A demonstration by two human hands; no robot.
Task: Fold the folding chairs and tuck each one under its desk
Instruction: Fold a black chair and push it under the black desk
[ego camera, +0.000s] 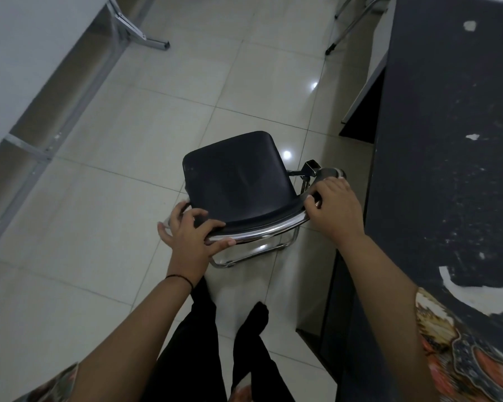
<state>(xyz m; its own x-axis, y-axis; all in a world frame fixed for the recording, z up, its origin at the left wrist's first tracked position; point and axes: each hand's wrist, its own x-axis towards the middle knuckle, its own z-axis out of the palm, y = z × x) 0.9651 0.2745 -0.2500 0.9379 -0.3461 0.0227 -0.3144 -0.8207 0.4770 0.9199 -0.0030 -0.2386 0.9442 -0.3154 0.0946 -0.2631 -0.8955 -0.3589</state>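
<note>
A folding chair with a dark padded seat and chrome tube frame stands on the tiled floor in the middle of the head view. My left hand grips the chrome frame at the chair's near left corner, fingers spread over the pad's edge. My right hand grips the chrome tube at the right side, beside a metal hinge bracket. A dark desk with a worn, chipped top runs along the right, close to the chair.
A white desk with metal legs lines the left side. Chrome legs of another chair or desk show at the top right. Open tiled floor lies between the desks. My legs in dark trousers stand just behind the chair.
</note>
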